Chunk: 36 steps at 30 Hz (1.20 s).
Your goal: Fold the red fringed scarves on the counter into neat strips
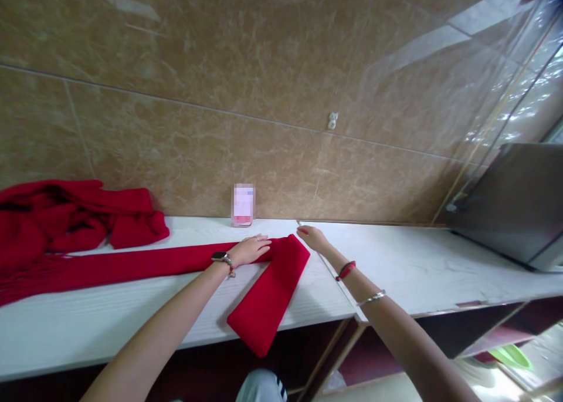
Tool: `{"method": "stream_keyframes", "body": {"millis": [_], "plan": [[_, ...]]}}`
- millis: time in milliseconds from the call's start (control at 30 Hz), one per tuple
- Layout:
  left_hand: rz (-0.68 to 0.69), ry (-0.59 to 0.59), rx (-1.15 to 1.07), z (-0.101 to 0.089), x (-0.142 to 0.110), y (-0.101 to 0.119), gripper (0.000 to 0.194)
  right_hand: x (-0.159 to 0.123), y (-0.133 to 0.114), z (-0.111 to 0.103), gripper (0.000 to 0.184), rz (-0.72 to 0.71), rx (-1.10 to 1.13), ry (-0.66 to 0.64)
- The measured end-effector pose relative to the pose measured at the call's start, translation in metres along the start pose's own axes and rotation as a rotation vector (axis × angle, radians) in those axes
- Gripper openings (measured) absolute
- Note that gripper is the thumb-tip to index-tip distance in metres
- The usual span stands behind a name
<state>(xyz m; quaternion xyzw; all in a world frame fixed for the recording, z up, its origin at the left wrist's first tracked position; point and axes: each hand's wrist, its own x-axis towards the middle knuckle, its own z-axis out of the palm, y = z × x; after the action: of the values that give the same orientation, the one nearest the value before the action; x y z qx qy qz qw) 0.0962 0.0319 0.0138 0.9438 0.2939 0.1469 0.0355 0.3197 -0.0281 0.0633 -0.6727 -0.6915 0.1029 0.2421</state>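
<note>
A long red scarf (145,269) lies folded lengthwise in a narrow strip along the white counter. At its right end the strip turns sharply, and the folded end (269,302) slants toward me, hanging over the counter's front edge. My left hand (251,249) rests flat on the strip just left of the turn, fingers stretched out and open. Close beside the corner of the turn is my right hand (313,237), its fingers curled together. I see no cloth between those fingers. Fringe (26,273) shows at the scarf's left end.
More red cloth (127,214) is heaped at the back left. A phone (243,205) leans upright against the tiled wall. A dark grey box-shaped appliance (505,202) stands at the right end of the counter (404,261). Open shelves are below, with a green basin (510,355) at lower right.
</note>
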Motion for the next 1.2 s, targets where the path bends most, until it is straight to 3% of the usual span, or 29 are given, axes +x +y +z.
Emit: {"method": "stream_keyframes", "body": {"millis": [67,200,400,633,800,933,1033,1100,1200], "plan": [[0.028,-0.02,-0.004,0.006,0.007,0.009,0.041,0.02,0.015,0.01,0.027,0.103,-0.042,-0.004],[0.009,-0.104,0.027,0.016,0.01,0.017,0.042,0.04,0.033,0.033,0.025,0.165,-0.033,-0.056],[-0.033,-0.159,0.032,0.013,-0.002,0.014,0.043,0.056,0.051,0.047,0.019,0.206,-0.045,-0.002],[-0.124,-0.196,0.076,0.007,-0.01,0.013,0.042,0.046,0.059,0.073,0.025,0.127,-0.136,0.11],[-0.23,-0.218,0.156,0.0,-0.021,0.008,0.043,0.044,0.067,0.072,0.024,0.018,-0.249,0.15],[-0.228,-0.229,0.165,-0.002,-0.025,0.008,0.044,0.044,0.058,0.067,0.03,0.018,-0.268,0.142],[-0.248,-0.163,0.182,0.001,-0.026,0.009,0.045,0.034,0.042,0.073,0.044,-0.046,-0.332,0.157],[-0.311,-0.131,0.185,0.003,-0.027,0.009,0.045,0.024,0.032,0.083,0.052,-0.129,-0.391,0.119],[-0.44,-0.195,0.135,0.002,-0.029,0.008,0.046,0.013,0.025,0.094,0.059,-0.171,-0.445,0.055]]}}
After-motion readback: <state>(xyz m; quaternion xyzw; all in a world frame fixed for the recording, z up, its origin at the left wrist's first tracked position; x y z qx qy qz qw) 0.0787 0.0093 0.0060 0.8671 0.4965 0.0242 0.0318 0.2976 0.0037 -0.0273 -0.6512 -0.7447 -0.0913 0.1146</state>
